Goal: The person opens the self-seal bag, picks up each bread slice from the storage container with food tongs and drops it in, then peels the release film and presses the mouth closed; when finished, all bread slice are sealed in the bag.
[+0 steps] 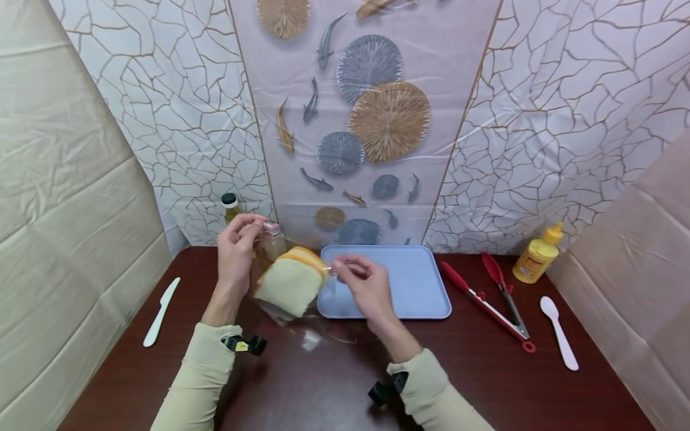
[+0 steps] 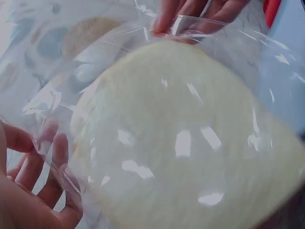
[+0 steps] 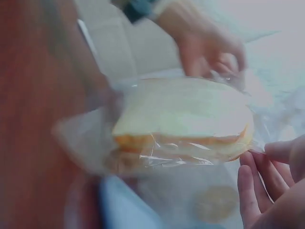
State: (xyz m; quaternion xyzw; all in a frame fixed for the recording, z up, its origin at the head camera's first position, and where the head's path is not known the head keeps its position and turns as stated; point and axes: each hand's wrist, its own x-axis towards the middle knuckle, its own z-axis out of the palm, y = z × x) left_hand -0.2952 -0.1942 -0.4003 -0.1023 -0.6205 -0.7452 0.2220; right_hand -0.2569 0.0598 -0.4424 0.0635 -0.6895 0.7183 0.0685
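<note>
Slices of white bread (image 1: 291,284) sit inside a clear plastic bag (image 3: 176,157), held up above the table between both hands. My left hand (image 1: 237,248) pinches the bag's plastic at its left side, thumb against fingers. With thumb and fingertips, my right hand (image 1: 366,284) pinches the plastic at the bag's right side. In the left wrist view the pale face of the bread (image 2: 181,129) shows through shiny film. The right wrist view shows the brown crust edges of stacked slices. Part of a blue tray (image 1: 415,281) lies behind the right hand.
A white plastic knife (image 1: 162,311) lies at the left. Behind the left hand stands a bottle with a black cap (image 1: 229,200). To the right are red-handled tongs (image 1: 498,311), a yellow squeeze bottle (image 1: 537,256) and a white spoon (image 1: 560,335). Fabric walls surround the table.
</note>
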